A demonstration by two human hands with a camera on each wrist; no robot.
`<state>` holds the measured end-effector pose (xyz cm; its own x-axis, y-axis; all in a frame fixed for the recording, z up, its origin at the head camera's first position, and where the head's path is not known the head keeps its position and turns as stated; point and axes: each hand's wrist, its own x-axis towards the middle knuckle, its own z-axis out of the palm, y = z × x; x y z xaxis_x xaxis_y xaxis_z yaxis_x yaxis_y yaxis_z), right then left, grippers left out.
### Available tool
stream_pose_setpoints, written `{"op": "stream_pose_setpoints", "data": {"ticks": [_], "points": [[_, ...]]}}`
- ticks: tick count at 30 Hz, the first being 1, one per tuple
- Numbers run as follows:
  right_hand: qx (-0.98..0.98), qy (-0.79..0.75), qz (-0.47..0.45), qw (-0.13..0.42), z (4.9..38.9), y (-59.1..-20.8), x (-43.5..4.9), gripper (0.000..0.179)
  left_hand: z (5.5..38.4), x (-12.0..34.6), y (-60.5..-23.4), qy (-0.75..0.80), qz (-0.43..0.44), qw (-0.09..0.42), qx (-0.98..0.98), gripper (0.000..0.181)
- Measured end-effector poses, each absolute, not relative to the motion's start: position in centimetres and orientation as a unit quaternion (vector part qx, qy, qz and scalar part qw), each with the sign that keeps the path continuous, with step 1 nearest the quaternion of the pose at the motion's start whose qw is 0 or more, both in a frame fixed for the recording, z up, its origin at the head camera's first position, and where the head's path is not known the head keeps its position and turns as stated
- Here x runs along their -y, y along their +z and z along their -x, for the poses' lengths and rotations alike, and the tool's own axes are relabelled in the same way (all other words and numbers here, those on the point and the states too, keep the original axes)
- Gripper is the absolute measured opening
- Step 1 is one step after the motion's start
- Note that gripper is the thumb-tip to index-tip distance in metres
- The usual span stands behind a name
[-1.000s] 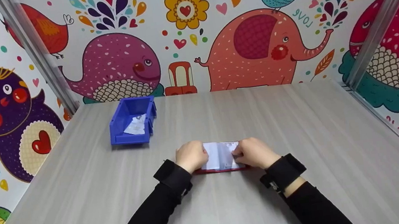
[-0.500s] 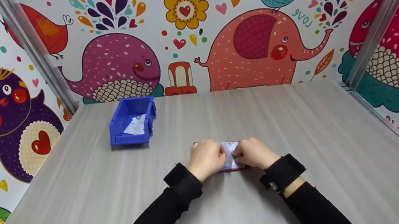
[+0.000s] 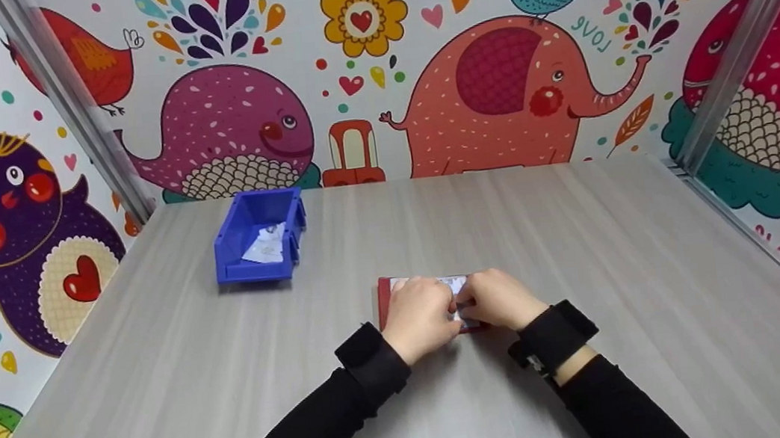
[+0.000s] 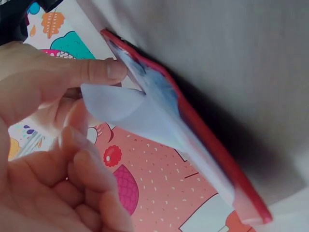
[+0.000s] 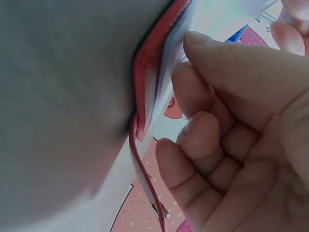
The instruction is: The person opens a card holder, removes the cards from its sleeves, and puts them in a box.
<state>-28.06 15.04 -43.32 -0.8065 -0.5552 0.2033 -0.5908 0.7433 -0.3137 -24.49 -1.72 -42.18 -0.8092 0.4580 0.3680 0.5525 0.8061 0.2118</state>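
A small red card holder (image 3: 384,296) with white and clear sleeve pages lies open on the table. My left hand (image 3: 420,320) is over its middle, fingers curled. In the left wrist view, a translucent sleeve page (image 4: 120,106) stands up from the holder between that hand's thumb and forefinger. My right hand (image 3: 502,300) is at the holder's right side. The right wrist view has its thumb and curled forefinger at the edge of the pages (image 5: 175,50), with a thin red strap (image 5: 145,174) hanging nearby. Both hands cover most of the pages in the head view.
A blue bin (image 3: 255,270) with white printed cards or papers (image 3: 265,246) inside stands at the back left of the wood-grain table (image 3: 548,221). Walls with cartoon animals and metal posts (image 3: 73,102) border the table's back and sides.
My left hand has moved right, from the holder's left edge to its middle, carrying a page over. Red cover now shows at the left. The right hand has stayed put.
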Motion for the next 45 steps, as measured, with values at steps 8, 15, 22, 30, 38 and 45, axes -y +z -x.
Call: {"op": "stream_pose_setpoints", "data": {"ticks": [8,15,22,30,38,45], "points": [[0.931,0.182,-0.311,0.05,28.0,-43.4,-15.1,0.031,24.5,1.7,-42.5,-0.105,0.275,0.175,0.939,0.017],[0.933,0.177,-0.308,0.051,28.0,-43.4,-15.1,0.031,24.6,1.8,-42.5,-0.103,0.267,0.184,0.94,0.017],[0.93,0.183,-0.314,0.055,28.1,-43.5,-15.2,0.031,24.9,2.1,-42.7,-0.135,0.262,0.195,0.935,0.021],[0.928,0.183,-0.318,0.063,28.0,-43.6,-15.2,0.035,25.2,2.4,-42.7,-0.176,0.252,0.185,0.933,0.024],[0.927,0.182,-0.321,0.07,28.0,-43.6,-15.3,0.02,25.2,2.7,-42.4,-0.197,0.241,0.166,0.936,0.02],[0.925,0.182,-0.327,0.073,28.1,-43.6,-15.4,0.018,25.2,3.3,-42.3,-0.207,0.239,0.17,0.933,0.021]]}}
